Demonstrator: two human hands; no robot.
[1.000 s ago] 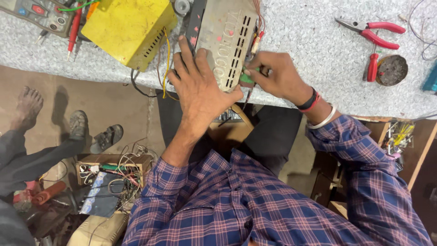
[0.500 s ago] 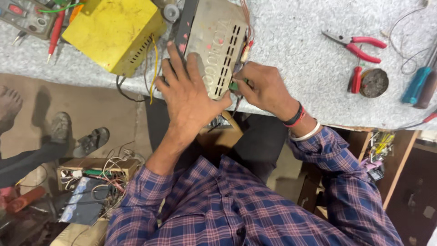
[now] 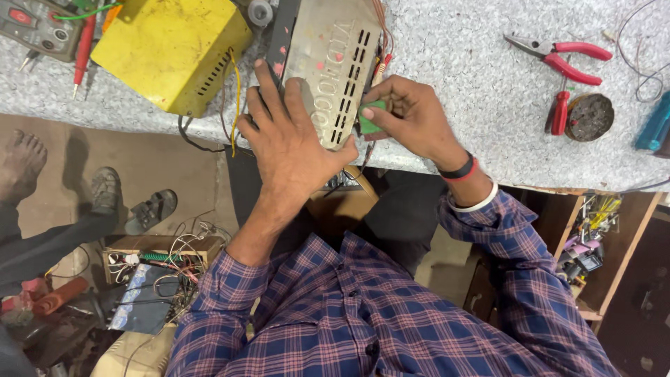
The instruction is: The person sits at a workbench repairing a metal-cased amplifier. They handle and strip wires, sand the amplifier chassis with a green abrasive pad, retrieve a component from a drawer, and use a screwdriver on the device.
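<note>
Fingers (image 3: 380, 105) of the right hand (image 3: 412, 119) are pinching a small green piece (image 3: 370, 119) against the near right corner of the grey metal case (image 3: 328, 63), closed round it so that only part of the green is showing; whether it is a tool grip or a part I cannot tell. Left hand (image 3: 293, 143) is lying flat and spread on the case, fingers open and pressing down, gripping nothing, pinning the case to the counter (image 3: 474, 91). Case is sitting at the near edge of the counter, slotted face up, with a bundle of red and brown wires (image 3: 380, 49) running along its right side just above the green piece. Beside it on the left a yellow box (image 3: 171, 49) is standing, touching or nearly touching it, and a meter (image 3: 31, 24) with red probes is lying further left. Well apart to the right, red pliers (image 3: 558, 56), a round tin (image 3: 590, 117) and a red-handled tool (image 3: 560, 115) are lying unused. By my reading the step in hand is work at that corner of the case, one hand steadying while the other is setting or turning the green piece. Going on from here would seem to call for steady downward pressure from the left hand and a small, careful motion of the right fingertips, keeping clear of the wires close by.
</note>
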